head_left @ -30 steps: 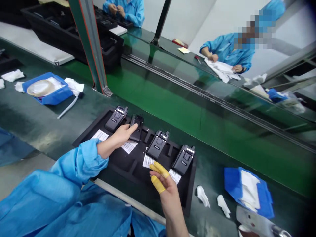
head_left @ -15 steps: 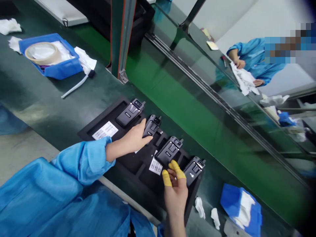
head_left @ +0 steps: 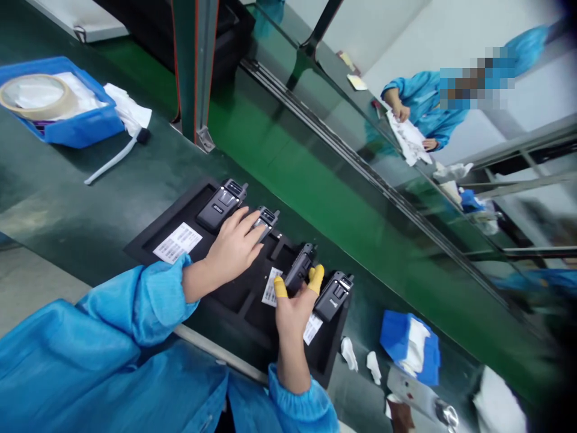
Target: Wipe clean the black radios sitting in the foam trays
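Several dark walkie-talkies lie in a row in a black foam tray. My left hand lies over the second walkie-talkie, fingers stretched across its lower front; only its top end and stubby antenna show. My right hand, with yellow finger cots on the thumb and a finger, grips the third walkie-talkie by its sides and has it turned on edge. On either side are the first walkie-talkie and the end walkie-talkie. Printed labels lie in the tray.
A blue bin holding a tape roll stands at the left, near a white-handled brush. Another blue bin and crumpled wipes lie right. An upright post rises behind. A co-worker handles white cloth across the way.
My right hand has closed around the third walkie-talkie and turned it on edge. My left fingers have moved from the second walkie-talkie's sides to across its front. The view has shifted.
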The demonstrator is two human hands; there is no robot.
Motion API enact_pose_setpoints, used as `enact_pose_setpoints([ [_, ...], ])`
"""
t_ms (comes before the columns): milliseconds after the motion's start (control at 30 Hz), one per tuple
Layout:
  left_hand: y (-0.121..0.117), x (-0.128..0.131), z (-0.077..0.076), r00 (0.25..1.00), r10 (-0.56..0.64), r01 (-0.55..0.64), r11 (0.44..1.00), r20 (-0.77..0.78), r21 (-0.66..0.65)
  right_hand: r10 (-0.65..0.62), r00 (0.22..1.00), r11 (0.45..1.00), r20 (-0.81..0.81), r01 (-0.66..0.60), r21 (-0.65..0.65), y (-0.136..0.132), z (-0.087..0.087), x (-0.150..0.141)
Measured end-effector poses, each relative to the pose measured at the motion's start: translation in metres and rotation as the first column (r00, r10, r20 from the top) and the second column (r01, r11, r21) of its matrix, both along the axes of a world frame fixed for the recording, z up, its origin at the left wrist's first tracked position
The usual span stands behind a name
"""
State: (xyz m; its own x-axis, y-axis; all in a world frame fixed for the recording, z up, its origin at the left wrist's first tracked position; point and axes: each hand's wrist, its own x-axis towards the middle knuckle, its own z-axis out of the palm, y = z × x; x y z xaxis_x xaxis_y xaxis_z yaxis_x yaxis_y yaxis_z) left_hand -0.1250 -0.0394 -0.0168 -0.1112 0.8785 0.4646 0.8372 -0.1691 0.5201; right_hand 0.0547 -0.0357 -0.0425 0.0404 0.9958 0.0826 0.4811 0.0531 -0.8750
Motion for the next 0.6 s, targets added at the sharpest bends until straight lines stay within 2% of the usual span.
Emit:
enact_pose_setpoints([
  [33,-0.001,0.002,0.003,0.997,-0.042,0.039,0.998,0.065,0.049,-0.018,0.983,0.999,-0.180,0.010,-0.045,-0.001,0.003,0.002],
  [100,-0.005,0.008,0.008,0.959,-0.133,0.113,0.989,0.252,0.092,-0.041,0.876,0.993,-0.481,-0.019,-0.119,-0.006,0.011,0.006],
  [167,-0.009,0.017,0.011,0.835,-0.187,0.200,0.979,0.518,0.030,-0.022,0.775,0.984,-0.631,-0.093,-0.149,-0.013,0.020,0.007],
  [200,-0.012,0.021,0.012,0.727,-0.178,0.260,0.965,0.663,-0.027,-0.001,0.744,0.980,-0.668,-0.132,-0.149,-0.017,0.025,0.007],
  [267,-0.016,0.027,0.014,0.450,-0.091,0.420,0.899,0.889,-0.120,0.055,0.715,0.969,-0.697,-0.205,-0.134,-0.025,0.033,0.006],
  [333,-0.020,0.032,0.015,0.194,0.028,0.565,0.814,0.981,-0.135,0.125,0.711,0.957,-0.692,-0.270,-0.104,-0.033,0.039,0.004],
  [367,-0.022,0.033,0.016,0.102,0.071,0.617,0.778,0.992,-0.119,0.159,0.714,0.951,-0.682,-0.297,-0.088,-0.037,0.040,0.003],
  [400,-0.024,0.034,0.017,0.029,0.096,0.659,0.747,0.995,-0.092,0.190,0.717,0.945,-0.670,-0.319,-0.074,-0.040,0.041,0.002],
  [467,-0.028,0.035,0.021,-0.069,0.110,0.711,0.703,0.992,-0.029,0.229,0.739,0.941,-0.633,-0.334,-0.049,-0.045,0.040,0.000],
  [600,-0.035,0.038,0.028,-0.149,0.083,0.742,0.668,0.985,0.056,0.273,0.797,0.943,-0.539,-0.333,-0.014,-0.052,0.038,0.000],
])
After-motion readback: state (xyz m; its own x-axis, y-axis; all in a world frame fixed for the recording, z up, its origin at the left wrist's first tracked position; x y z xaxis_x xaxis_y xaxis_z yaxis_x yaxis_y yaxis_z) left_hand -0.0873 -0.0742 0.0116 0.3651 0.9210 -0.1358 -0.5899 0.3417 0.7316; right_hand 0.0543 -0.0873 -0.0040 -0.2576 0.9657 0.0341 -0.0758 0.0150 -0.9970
